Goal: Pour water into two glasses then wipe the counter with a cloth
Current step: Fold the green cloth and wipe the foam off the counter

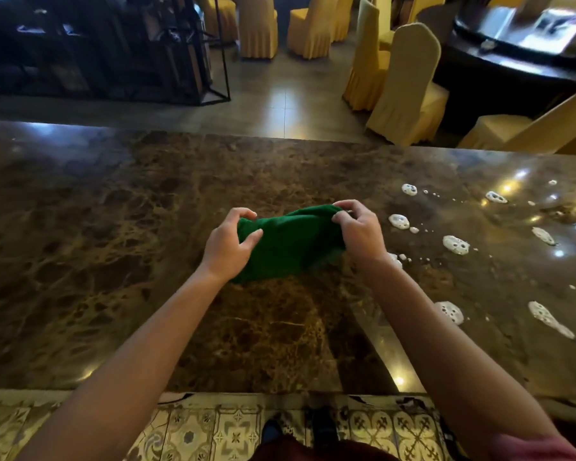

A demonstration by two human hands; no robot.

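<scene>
**Bunching the cloth before the wipe**

Your left hand (228, 246) and right hand (358, 229) have fingers clamped on the green cloth (288, 242), just above the marble table (97, 244). Next, probably sweep right across the foam patches (455, 244).

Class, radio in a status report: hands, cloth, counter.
Left hand and right hand both gripping green cloth. Cloth bunched above counter. Foamy puddles unwiped, right side. No glasses visible.

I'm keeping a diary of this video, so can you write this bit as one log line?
step: cloth prep | left hand and right hand: gripping green cloth | foam: unwiped, right | glasses: unseen
</scene>
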